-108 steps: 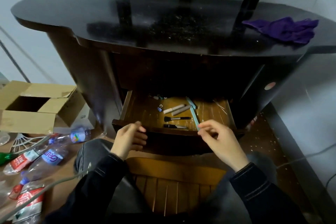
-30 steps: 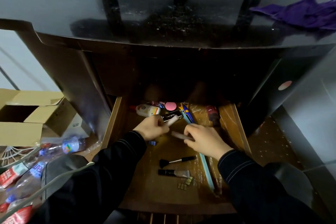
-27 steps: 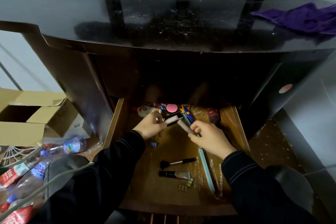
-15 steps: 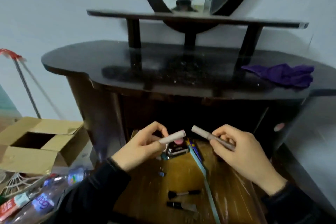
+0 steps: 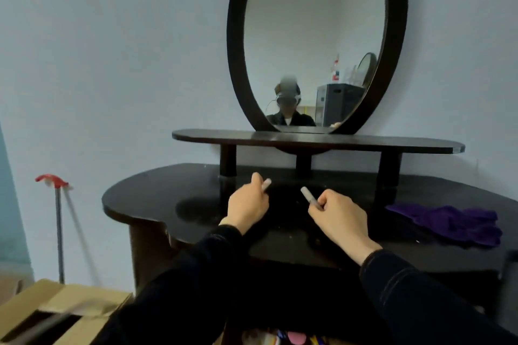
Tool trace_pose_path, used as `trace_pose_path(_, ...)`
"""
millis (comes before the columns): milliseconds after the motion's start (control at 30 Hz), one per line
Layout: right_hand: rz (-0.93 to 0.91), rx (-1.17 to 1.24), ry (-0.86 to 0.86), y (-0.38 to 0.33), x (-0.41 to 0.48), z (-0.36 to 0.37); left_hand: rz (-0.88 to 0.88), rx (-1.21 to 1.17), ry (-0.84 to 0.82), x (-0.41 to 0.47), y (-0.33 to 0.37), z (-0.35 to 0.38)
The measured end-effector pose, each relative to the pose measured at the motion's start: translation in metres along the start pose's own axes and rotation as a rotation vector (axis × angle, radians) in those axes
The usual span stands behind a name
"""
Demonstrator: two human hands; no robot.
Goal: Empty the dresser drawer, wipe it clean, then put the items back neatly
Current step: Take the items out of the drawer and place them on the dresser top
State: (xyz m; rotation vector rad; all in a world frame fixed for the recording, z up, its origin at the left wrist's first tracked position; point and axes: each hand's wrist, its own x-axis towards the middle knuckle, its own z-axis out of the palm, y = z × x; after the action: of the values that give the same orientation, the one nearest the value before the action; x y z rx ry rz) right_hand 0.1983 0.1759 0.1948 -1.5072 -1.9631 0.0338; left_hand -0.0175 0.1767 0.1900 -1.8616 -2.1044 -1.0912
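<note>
Dark-sleeved left hand pinches a pale tube; right hand pinches a grey tube. Both hover just above the worktop, long axes slanting toward each other. Likely set-down spot straight below; left hand farther in. More drawer contents wait underneath.

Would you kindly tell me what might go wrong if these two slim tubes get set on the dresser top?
The pale tube in the left hand and grey tube in the right hand look round; on the glossy dresser top they may roll off its edge. The top looks speckled with grit, which could soil them.
</note>
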Motion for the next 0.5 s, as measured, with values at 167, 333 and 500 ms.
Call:
trace_pose_path(167,0.042,-0.004,-0.079,-0.006,0.036,0.022,0.015,0.121,0.058,0.014,-0.018,0.017)
trace_pose_path(333,0.097,0.115,-0.126,-0.014,0.054,0.045,0.124,0.154,-0.019,0.015,-0.02,0.019)
trace_pose_path(500,0.019,0.319,-0.224,0.002,0.056,0.043,0.165,0.14,-0.144,0.015,-0.015,0.015)
